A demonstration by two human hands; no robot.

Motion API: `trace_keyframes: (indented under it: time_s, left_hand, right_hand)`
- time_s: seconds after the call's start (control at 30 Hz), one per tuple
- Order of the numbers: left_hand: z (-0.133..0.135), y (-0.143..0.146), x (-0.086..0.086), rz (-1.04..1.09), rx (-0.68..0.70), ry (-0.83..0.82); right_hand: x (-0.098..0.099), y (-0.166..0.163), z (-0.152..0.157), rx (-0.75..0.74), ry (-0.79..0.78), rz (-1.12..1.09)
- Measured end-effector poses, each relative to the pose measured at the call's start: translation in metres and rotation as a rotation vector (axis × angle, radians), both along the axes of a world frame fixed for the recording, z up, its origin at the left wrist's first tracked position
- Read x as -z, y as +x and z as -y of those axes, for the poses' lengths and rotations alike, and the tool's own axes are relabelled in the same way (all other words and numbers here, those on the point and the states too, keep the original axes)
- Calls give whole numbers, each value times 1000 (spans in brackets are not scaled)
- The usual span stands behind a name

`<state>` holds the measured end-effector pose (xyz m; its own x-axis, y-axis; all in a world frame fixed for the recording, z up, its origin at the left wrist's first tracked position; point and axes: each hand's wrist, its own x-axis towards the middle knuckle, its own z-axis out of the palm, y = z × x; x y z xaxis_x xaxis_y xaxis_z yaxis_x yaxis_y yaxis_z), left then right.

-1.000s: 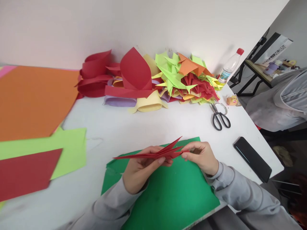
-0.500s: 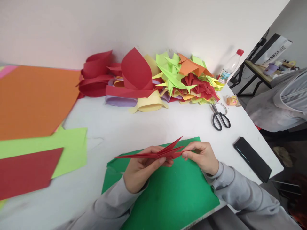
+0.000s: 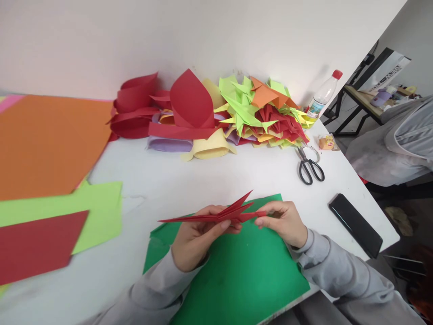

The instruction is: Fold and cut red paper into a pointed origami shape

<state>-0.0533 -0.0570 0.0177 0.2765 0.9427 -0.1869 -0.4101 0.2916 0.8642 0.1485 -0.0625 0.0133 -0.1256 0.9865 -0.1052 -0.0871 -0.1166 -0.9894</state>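
A folded red paper figure [image 3: 216,217], narrow with several sharp points like an origami bird, is held above a green sheet [image 3: 250,266] on the table. My left hand [image 3: 198,239] grips its middle, thumb on the near side and fingers behind. With thumb and index finger, my right hand [image 3: 284,222] pinches the narrow tip at its right end. Part of that tip is hidden between the fingers. The long left point sticks out past my left hand.
Along the wall lie rolled paper pieces [image 3: 192,101] and a heap of folded paper figures [image 3: 248,110]. Scissors [image 3: 309,167], a phone [image 3: 355,225] and a bottle [image 3: 323,97] stand or lie rightward. Coloured sheets [image 3: 50,144] cover the left. A person in grey [image 3: 392,144] is at right.
The red paper figure and my left hand have shifted slightly left. More of the tip now shows at my right fingers, which have hardly moved.
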Motion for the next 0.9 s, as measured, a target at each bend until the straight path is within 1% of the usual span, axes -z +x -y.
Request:
trace_keyframes:
  time_s: [0.13, 0.23, 0.37, 0.47, 0.6, 0.77, 0.9]
  left_hand:
    - [0, 0, 1, -14, 7, 7]
    - [1, 0, 2, -20, 9, 17]
    - [2, 0, 3, -32, 17, 45]
    - [2, -1, 5, -56, 55, 85]
    - [0, -3, 9, -83, 112, 129]
    - [1, 0, 4, -89, 54, 96]
    - [2, 1, 1, -81, 54, 101]
  right_hand:
    - [1, 1, 0, -1, 30, 23]
    - [-1, 2, 0, -4, 94, 114]
    - [-5, 3, 2, -49, 199, 221]
    - [-8, 4, 2, -65, 251, 249]
    - [-10, 4, 0, -90, 260, 274]
    - [-12, 4, 0, -160, 383, 358]
    - [-9, 5, 0, -172, 415, 358]
